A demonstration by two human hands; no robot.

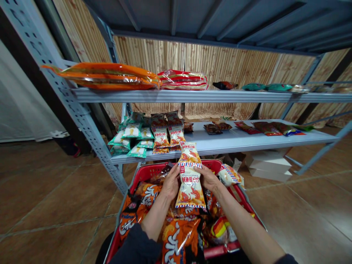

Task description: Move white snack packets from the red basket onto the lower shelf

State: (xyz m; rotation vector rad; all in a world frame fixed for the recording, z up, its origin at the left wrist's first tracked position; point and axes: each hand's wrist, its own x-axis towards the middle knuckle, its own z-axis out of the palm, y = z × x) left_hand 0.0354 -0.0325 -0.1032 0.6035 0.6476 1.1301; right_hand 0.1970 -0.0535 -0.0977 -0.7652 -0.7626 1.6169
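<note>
Over the basket, my left hand (171,183) and my right hand (209,178) are closed on the two sides of a white and orange snack bag (191,187) with red lettering and a striped edge. A second, matching snack bag (189,153) lies directly beyond it, its near end meeting the first bag's top; whether my fingers also grip it is hard to see. Below my hands, the red shopping basket (249,200) is filled with orange snack packs (180,238). Matching white and orange bags (161,137) stand in rows on the lower shelf, just past my hands.
Green and white packets (132,132) are piled at the left of the lower shelf (220,145). Dark packets (213,128) lie farther right. The upper shelf holds a large orange pack (110,76) and a red striped pack (183,80). White boxes (268,165) sit beneath the shelf.
</note>
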